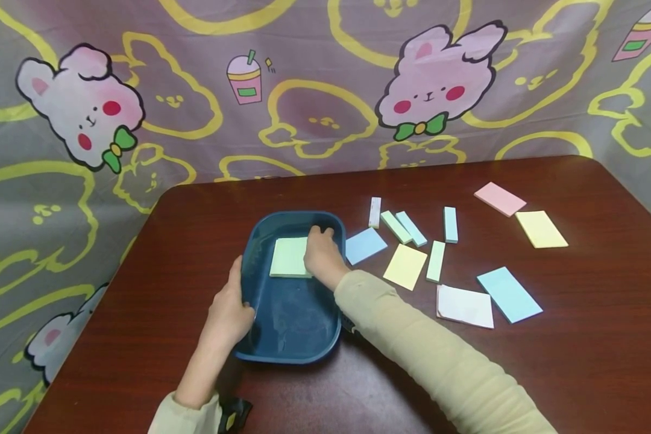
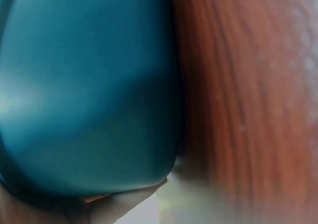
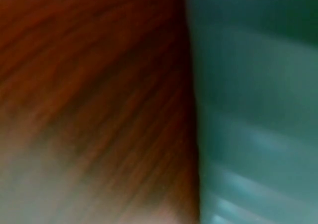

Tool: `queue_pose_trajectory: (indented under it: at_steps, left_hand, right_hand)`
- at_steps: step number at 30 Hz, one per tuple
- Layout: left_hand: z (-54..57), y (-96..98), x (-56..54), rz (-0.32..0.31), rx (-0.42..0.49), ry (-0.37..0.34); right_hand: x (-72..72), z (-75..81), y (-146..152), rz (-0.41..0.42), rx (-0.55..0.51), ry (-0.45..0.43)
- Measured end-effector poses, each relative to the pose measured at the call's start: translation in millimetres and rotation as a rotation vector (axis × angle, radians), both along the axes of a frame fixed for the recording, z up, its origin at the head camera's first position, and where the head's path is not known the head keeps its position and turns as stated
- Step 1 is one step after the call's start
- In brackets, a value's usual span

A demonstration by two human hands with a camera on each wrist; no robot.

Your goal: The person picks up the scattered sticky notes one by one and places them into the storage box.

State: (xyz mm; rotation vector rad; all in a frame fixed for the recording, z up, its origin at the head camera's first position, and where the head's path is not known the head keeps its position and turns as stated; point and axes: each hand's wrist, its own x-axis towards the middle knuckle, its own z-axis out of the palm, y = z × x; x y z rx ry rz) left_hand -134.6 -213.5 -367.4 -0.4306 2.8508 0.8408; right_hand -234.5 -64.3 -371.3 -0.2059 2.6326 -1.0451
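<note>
The left hand grips the left rim of a dark blue tray on a brown bench. The right hand reaches inside, covering the right edge of a pale green pad; whether it pinches the pad is hidden. Right of the tray lie five narrow strips, a blue pad, a white pad, a light blue pad, a pink pad and two yellow pads. Behind hangs a rabbit-printed cloth.
</note>
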Motion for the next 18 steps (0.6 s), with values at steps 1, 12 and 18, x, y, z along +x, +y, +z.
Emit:
queue_pose_trajectory:
  at_steps: [1,12,18]
  left_hand:
    - [-0.2,-0.2,-0.1,0.0,0.002,-0.002]
    - [-1.9,-1.3,0.6,-0.003,0.033,-0.004]
    - [-3.3,-1.3,-0.2,-0.005,0.028,0.005]
  right_hand:
    - [0.0,0.0,0.0,0.004,-0.003,0.001]
    - [1.1,-1.8,1.2,0.027,-0.031,-0.006]
    - [1.5,-2.1,1.8,0.033,-0.028,-0.002]
